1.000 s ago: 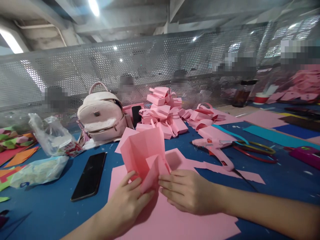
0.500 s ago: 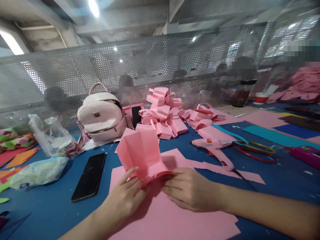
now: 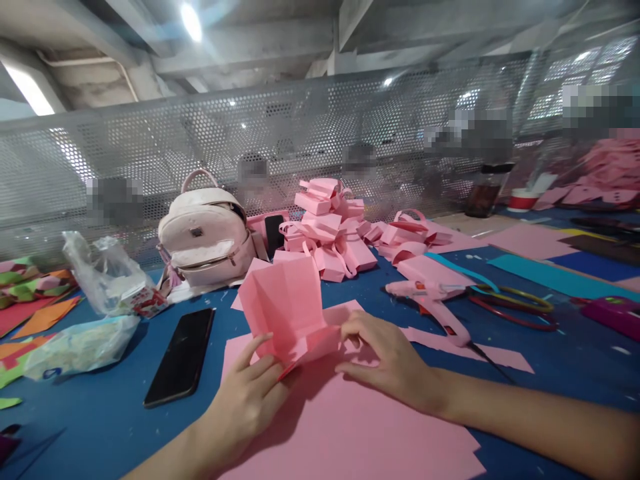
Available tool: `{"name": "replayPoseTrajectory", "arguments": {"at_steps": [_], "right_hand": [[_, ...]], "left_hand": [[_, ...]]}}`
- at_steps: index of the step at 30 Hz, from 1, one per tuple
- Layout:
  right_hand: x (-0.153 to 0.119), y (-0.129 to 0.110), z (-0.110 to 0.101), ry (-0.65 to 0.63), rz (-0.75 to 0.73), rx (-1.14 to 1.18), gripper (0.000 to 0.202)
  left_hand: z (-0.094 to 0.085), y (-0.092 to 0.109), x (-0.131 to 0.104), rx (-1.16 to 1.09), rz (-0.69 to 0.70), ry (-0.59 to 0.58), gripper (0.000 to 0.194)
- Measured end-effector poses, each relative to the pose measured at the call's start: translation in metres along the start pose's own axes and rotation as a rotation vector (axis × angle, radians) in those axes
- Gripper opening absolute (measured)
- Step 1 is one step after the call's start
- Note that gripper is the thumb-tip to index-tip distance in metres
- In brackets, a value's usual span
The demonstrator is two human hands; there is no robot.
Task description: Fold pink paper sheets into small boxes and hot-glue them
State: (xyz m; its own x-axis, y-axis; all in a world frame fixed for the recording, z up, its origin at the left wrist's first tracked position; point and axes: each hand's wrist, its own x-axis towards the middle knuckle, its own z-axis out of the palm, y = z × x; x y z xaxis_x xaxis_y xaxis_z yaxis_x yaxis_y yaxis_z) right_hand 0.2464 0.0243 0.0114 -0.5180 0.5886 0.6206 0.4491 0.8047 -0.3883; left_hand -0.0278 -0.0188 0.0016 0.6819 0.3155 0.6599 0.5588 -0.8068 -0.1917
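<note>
A folded piece of pink paper (image 3: 287,300), partly shaped like a box with its back panel standing up, is above a flat pink sheet (image 3: 360,427). My left hand (image 3: 253,387) grips its lower left side, forefinger raised along the inner fold. At the paper's right end, my right hand (image 3: 390,360) has thumb and fingers apart; whether a fingertip touches the edge I cannot tell. To the right of it lies a pink glue gun (image 3: 437,300) with a black cord.
Behind the paper rises a pile of pink paper boxes (image 3: 330,230), beside a pale pink backpack (image 3: 205,233). A black phone (image 3: 181,357) and plastic bags (image 3: 83,343) lie left. Rings (image 3: 515,310), a purple tool (image 3: 613,317) and coloured sheets are right.
My right hand has loosened from the paper's right edge, and its thumb and fingers have spread. The front flap now stands up more. My left hand keeps its hold.
</note>
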Motion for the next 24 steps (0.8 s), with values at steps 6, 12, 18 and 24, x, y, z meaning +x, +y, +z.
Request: {"name": "replayPoseTrajectory", "arguments": {"at_steps": [6, 12, 18, 24], "right_hand": [[-0.001, 0.000, -0.002, 0.096, -0.184, -0.052, 0.014], [-0.001, -0.001, 0.000, 0.005, -0.471, -0.323, 0.030], [0.001, 0.002, 0.007, -0.077, -0.391, -0.441, 0.029], [0.002, -0.006, 0.003, -0.081, -0.423, -0.282, 0.022]], "left_hand": [[0.004, 0.000, -0.005, 0.074, 0.039, 0.016, 0.031], [0.005, 0.003, -0.008, 0.101, 0.097, 0.059, 0.035], [0.002, 0.005, -0.005, 0.013, 0.098, 0.047, 0.030], [0.004, 0.018, 0.010, -0.117, -0.066, 0.159, 0.009]]}}
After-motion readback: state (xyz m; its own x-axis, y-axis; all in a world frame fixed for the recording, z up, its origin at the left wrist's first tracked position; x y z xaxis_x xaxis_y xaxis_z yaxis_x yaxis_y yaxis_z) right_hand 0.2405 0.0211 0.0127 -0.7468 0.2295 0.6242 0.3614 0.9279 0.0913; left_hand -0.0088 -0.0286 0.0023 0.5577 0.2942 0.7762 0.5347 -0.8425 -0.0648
